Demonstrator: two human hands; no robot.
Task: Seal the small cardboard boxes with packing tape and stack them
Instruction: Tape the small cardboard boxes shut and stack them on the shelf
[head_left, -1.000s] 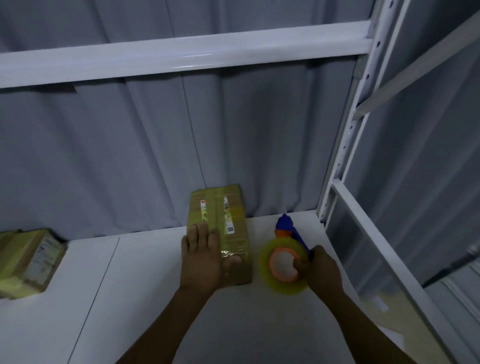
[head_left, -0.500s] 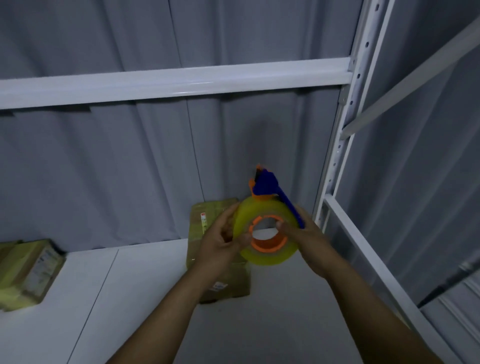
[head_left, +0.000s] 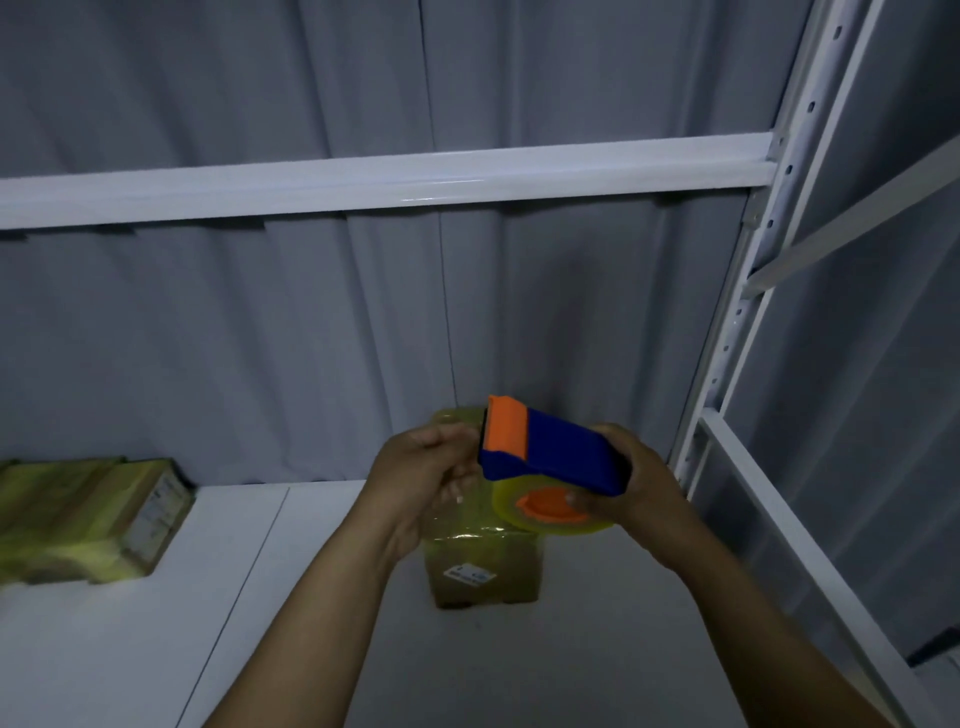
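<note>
We find the dispenser (head_left: 561, 457), blue with an orange tip, held at centre frame above the box (head_left: 488, 571). The right hand (head_left: 634, 488) grips its rear end, fingers wrapped round the body and one fingertip on the orange core of the tape roll (head_left: 550, 522). The left hand (head_left: 415, 467) sits at the orange tip with fingers curled; we cannot tell whether they pinch tape. The box lies on the white shelf (head_left: 156, 649), below the hands, near the grey curtain (head_left: 260, 338). Other boxes (head_left: 78, 525) lie at the left edge.
</note>
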